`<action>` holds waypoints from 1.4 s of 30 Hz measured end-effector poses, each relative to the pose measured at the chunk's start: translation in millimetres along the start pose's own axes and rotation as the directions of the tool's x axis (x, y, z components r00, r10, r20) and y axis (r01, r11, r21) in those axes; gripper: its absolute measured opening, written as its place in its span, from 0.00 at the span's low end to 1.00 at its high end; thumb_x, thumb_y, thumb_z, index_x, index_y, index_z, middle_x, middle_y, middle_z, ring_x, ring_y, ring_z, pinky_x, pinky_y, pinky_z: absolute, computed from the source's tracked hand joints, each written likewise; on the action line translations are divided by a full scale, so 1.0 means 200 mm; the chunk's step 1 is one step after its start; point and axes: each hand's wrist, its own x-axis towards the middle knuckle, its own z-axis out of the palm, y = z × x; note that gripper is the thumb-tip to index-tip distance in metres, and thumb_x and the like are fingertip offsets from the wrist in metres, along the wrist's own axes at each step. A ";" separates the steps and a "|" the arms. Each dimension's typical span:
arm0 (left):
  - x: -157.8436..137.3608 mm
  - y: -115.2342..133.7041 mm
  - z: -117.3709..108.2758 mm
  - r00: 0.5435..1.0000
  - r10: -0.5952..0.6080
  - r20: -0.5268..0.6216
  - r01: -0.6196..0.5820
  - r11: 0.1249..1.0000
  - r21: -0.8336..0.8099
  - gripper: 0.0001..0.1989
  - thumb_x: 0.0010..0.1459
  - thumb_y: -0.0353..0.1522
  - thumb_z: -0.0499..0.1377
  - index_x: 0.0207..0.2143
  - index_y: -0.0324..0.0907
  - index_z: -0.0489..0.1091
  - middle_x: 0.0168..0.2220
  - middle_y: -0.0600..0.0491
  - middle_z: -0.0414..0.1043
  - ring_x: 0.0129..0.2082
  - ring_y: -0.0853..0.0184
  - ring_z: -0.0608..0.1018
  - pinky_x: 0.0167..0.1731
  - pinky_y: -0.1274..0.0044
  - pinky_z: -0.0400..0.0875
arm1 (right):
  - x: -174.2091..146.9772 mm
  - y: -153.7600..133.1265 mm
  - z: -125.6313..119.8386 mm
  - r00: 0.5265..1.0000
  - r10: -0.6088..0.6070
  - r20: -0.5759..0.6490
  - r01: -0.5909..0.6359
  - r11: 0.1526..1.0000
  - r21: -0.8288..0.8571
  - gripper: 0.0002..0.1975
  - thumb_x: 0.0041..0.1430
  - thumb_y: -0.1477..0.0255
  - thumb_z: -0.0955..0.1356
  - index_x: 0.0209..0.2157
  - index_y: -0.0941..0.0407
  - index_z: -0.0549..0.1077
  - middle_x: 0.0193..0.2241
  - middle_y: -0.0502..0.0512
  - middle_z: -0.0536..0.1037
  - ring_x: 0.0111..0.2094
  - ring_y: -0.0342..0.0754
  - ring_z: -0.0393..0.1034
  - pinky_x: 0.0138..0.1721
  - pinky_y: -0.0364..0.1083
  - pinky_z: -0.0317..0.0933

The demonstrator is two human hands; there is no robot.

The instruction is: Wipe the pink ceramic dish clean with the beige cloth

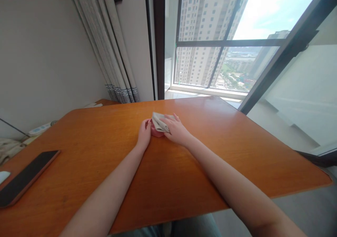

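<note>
Out toward the far side of the wooden table [100,145], my two hands meet around a small pink object [157,133]. A folded beige-grey cloth [158,122] covers its top, so I cannot make out what kind of thing it is. My left hand [144,133] grips its left side with curled fingers. From the right, my right hand [177,130] holds the cloth against it, fingers lying over the fabric and one finger raised. The pink object's lower edge shows between the hands, at the tabletop.
A phone-like dark slab [28,177] with a reddish-brown edge lies at the table's left, beside a white item [4,176] cut off by the frame. A power strip [40,129] sits past the left edge. Beyond the table are a curtain [113,54] and a window [200,65].
</note>
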 end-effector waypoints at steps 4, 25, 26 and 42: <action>-0.01 0.00 0.00 0.999 0.043 0.032 -0.042 0.999 -0.023 0.12 0.57 0.36 0.53 0.42 0.41 0.65 0.46 0.46 0.71 0.49 0.62 0.73 0.54 0.67 0.62 | 0.00 -0.02 0.11 0.990 -0.003 0.142 0.025 0.989 -0.149 0.21 0.52 0.74 0.66 0.50 0.59 0.66 0.46 0.63 0.72 0.51 0.57 0.62 0.54 0.57 0.53; 0.01 0.04 -0.03 0.990 0.139 -0.022 -0.140 0.988 -0.059 0.23 0.50 0.28 0.55 0.51 0.42 0.62 0.53 0.49 0.65 0.55 0.62 0.67 0.58 0.69 0.58 | 0.01 0.10 0.16 0.931 -0.365 0.026 0.355 0.883 -0.307 0.11 0.66 0.73 0.59 0.36 0.56 0.72 0.33 0.54 0.73 0.40 0.47 0.63 0.54 0.50 0.52; 0.02 0.05 -0.04 0.986 0.168 0.006 -0.168 0.986 -0.019 0.24 0.49 0.26 0.55 0.51 0.42 0.62 0.54 0.48 0.65 0.56 0.61 0.67 0.58 0.68 0.58 | 0.01 0.11 0.16 0.927 -0.375 0.014 0.360 0.878 -0.314 0.12 0.66 0.73 0.59 0.35 0.56 0.73 0.33 0.54 0.74 0.41 0.47 0.63 0.55 0.51 0.51; -0.03 0.08 0.00 0.987 0.110 -0.114 -0.109 0.994 0.013 0.22 0.49 0.26 0.55 0.49 0.41 0.63 0.48 0.48 0.69 0.49 0.61 0.72 0.53 0.68 0.65 | 0.02 0.09 0.19 0.907 -0.414 -0.074 0.357 0.850 -0.387 0.13 0.65 0.75 0.59 0.33 0.56 0.73 0.31 0.53 0.73 0.40 0.47 0.64 0.58 0.51 0.51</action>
